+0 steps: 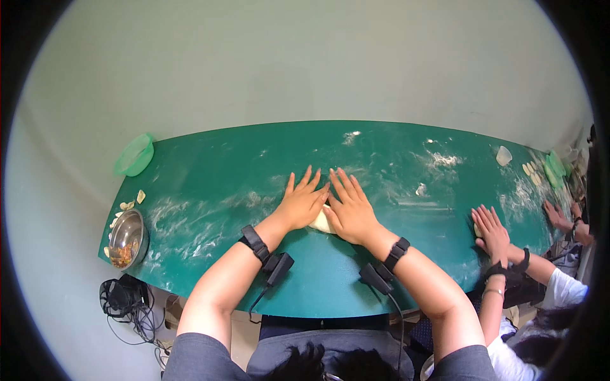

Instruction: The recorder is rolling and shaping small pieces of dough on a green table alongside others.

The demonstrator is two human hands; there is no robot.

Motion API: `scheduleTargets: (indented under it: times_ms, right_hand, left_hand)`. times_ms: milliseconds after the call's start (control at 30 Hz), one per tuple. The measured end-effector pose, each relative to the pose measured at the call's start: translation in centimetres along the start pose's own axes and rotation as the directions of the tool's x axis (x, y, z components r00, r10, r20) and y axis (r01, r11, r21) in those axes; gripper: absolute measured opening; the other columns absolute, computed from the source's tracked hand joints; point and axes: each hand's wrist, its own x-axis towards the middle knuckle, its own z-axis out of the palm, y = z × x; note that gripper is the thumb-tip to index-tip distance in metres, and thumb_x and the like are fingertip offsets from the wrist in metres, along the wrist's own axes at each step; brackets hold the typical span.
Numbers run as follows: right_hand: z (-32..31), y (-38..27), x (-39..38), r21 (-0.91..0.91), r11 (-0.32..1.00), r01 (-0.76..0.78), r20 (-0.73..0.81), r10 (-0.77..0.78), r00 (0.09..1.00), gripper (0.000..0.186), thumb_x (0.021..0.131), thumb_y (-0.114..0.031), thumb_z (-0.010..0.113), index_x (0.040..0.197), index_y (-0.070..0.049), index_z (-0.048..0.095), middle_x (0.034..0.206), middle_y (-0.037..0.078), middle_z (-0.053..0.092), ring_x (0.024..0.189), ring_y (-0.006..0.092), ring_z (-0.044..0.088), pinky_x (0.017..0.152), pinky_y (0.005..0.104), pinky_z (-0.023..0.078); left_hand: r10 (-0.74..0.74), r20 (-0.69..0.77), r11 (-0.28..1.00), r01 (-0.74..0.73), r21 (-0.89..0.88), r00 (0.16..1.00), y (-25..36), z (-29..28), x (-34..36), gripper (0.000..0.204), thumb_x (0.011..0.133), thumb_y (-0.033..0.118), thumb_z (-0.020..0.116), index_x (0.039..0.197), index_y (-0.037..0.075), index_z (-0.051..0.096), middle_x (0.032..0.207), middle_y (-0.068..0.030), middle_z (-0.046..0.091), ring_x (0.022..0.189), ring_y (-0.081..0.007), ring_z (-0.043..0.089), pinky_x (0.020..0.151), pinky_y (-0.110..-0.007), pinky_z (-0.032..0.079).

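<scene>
A pale lump of dough (323,221) lies on the green table (305,273), partly covered by my two hands. My left hand (304,202) rests over its left side, fingers spread and pointing to the far edge. Over its right side lies my right hand (351,209), also flat with fingers stretched out. The two hands nearly meet at their thumbs and index fingers above the dough. Much of the dough is hidden under them. White flour is smeared across the table around the hands.
At the left stand a steel bowl (129,240) with a chopped filling and a green plastic basket (135,155); small dough pieces (140,196) lie between. To the right, a co-worker's hands (490,232) press on dough. A translucent scraper (504,156) lies at the far right. Cables (136,305) hang lower left.
</scene>
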Motion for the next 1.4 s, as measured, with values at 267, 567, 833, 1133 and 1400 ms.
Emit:
scheduleTargets:
  times_ms: [267, 567, 833, 1133, 1400]
  right_hand:
    - [-1.3, -6.5, -4.1, 0.174, 0.983, -0.062, 0.235, 0.019, 0.972, 0.068, 0.100, -0.032, 0.049, 0.148, 0.013, 0.036, 0.159, 0.031, 0.031, 0.150, 0.0421, 0.029, 0.124, 0.0480, 0.024]
    - [-0.2, -4.5, -3.6, 0.203, 0.974, -0.098, 0.194, 0.058, 0.979, 0.074, 0.101, -0.035, 0.046, 0.156, 0.009, 0.023, 0.162, 0.030, 0.026, 0.152, 0.0398, 0.026, 0.125, 0.0479, 0.022]
    - [1.0, -0.1, 0.6, 0.136, 0.987, -0.080, 0.282, 0.039, 0.959, 0.070, 0.097, -0.035, 0.038, 0.151, 0.010, 0.033, 0.159, 0.028, 0.034, 0.153, 0.0378, 0.026, 0.126, 0.0465, 0.018]
    - [2.5, 4.6, 3.3, 0.033, 0.999, 0.013, 0.192, -0.019, 0.981, 0.076, 0.094, -0.039, 0.041, 0.150, 0.012, 0.035, 0.160, 0.027, 0.032, 0.155, 0.0369, 0.020, 0.127, 0.0455, 0.016]
    - [2.4, 7.2, 3.8, 0.107, 0.994, 0.006, 0.175, -0.025, 0.984, 0.072, 0.092, -0.038, 0.047, 0.149, 0.007, 0.042, 0.161, 0.026, 0.032, 0.155, 0.0384, 0.018, 0.126, 0.0467, 0.018]
  left_hand:
    - [0.160, -0.021, 0.957, -0.161, -0.243, 0.987, 0.8, -0.8, -6.7, 0.055, 0.109, 0.028, 0.033, 0.153, -0.004, 0.036, 0.164, -0.0225, 0.028, 0.154, -0.0366, 0.024, 0.125, -0.052, 0.019]
    - [0.122, -0.103, 0.978, -0.137, -0.159, 0.987, 1.2, 0.8, -5.9, 0.059, 0.108, 0.030, 0.030, 0.156, -0.005, 0.030, 0.164, -0.0238, 0.026, 0.155, -0.0337, 0.021, 0.125, -0.050, 0.018]
    - [0.023, -0.154, 0.999, -0.018, 0.034, 0.988, 0.7, 0.3, 0.2, 0.060, 0.109, 0.034, 0.024, 0.146, -0.005, 0.048, 0.159, -0.0223, 0.039, 0.153, -0.0332, 0.027, 0.126, -0.052, 0.012]
    - [-0.146, -0.329, 0.989, 0.128, -0.076, 0.933, -1.7, 3.3, 5.2, 0.059, 0.105, 0.032, 0.033, 0.152, -0.003, 0.040, 0.163, -0.0249, 0.029, 0.156, -0.0361, 0.014, 0.124, -0.059, 0.002]
    - [-0.252, -0.340, 0.960, 0.279, 0.032, 0.906, -0.4, 2.9, 6.5, 0.066, 0.103, 0.035, 0.038, 0.163, 0.012, 0.023, 0.169, -0.0232, 0.010, 0.157, -0.0395, -0.003, 0.119, -0.067, -0.009]
